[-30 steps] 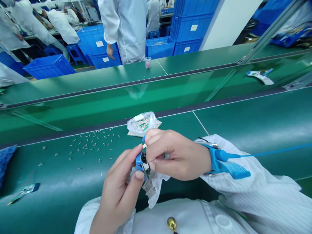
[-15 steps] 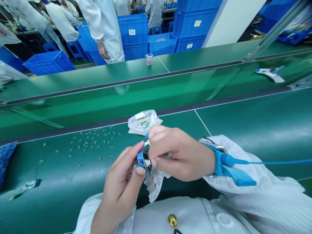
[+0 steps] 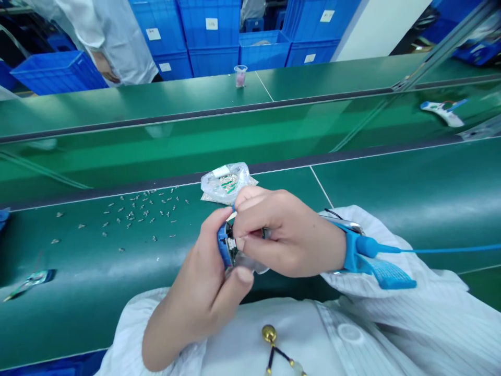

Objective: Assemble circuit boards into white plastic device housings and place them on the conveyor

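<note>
**Left hand:** The left hand point(image 3: 199, 282) comes in from the lower middle of the frame, partly closed. Its fingers curl upward, and its thumb and forefinger grip the left side of a small blue-edged electronic part point(image 3: 224, 244).

**Right hand:** The right hand point(image 3: 289, 235) reaches in from the right, also curled nearly shut, with its fingertips pinching the top and right side of the same part. A bright blue fabric wrist strap point(image 3: 354, 256) circles this wrist, and a thin blue cord point(image 3: 430, 250) runs from it toward the right edge.

**Held part:** The small blue-edged electronic part sits between both hands, just above centre. Its dark and silver inner details are mostly hidden by the fingers. A crumpled clear plastic sheet point(image 3: 250, 265) shows just below it.

**Nearby on the bench:** A clear plastic bag of green circuit boards point(image 3: 227, 181) lies just beyond the hands on a glossy green workbench belt point(image 3: 410, 188). Many tiny silver metal pieces point(image 3: 141, 211) are scattered left of the bag.

**Background:** A person in a white smock point(image 3: 117, 42) stands at upper left, before stacked blue plastic crates point(image 3: 211, 36). A small clear cup with pink contents point(image 3: 240, 75) stands on the far bench at top centre.
</note>
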Demonstrator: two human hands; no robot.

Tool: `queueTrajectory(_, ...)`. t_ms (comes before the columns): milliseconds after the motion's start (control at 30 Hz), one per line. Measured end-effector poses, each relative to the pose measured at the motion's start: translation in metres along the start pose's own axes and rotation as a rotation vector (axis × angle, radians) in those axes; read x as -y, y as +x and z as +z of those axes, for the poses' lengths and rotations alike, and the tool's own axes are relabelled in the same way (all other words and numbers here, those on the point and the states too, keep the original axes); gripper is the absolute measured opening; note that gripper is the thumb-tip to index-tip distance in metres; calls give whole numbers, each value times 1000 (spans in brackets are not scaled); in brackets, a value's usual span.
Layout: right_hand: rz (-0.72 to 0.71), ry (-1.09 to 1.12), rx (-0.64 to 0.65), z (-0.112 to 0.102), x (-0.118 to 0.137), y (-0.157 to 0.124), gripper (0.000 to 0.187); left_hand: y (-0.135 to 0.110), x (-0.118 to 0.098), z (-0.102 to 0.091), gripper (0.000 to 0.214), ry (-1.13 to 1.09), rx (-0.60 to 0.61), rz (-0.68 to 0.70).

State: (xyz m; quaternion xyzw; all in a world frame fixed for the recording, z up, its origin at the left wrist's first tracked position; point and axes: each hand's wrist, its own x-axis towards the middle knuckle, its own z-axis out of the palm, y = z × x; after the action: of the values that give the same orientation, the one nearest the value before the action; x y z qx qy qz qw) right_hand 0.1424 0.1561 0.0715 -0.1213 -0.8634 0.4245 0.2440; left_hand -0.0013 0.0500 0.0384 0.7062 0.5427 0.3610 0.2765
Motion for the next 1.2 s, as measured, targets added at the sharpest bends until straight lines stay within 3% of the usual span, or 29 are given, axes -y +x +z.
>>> queueTrajectory(333, 41, 43, 29, 0, 6, -5, 26, 5, -13, 6, 41, 426, -69, 53)
queueTrajectory(533, 36, 55, 19, 4, 5, -7, 26, -3, -17, 9, 41, 555, -91, 26)
queueTrajectory(733, 74, 162, 56, 1, -6, -12, 27, 3, -16, 10, 50, 326, -20, -38)
queueTrajectory(867, 74, 165, 36, -8, -27, -20, 18, 2, -6, 7, 66, 140, 31, -95)
queueTrajectory(967, 206, 125, -47, -25, -50, -26, 17, -2, 7, 3, 58, 101, 6, -223)
queueTrajectory(1033, 426, 42, -159, -45, -70, -27, 18, -6, 16, -1, 43, 96, -1, -307)
queueTrajectory(1100, 700, -141, -377, -71, -92, -26, 17, -9, 22, -4, 35, 85, 50, -364)
queueTrajectory(1200, 831, -356, -665, -115, -128, -26, 31, -14, 26, -5, 33, 41, 207, -436)
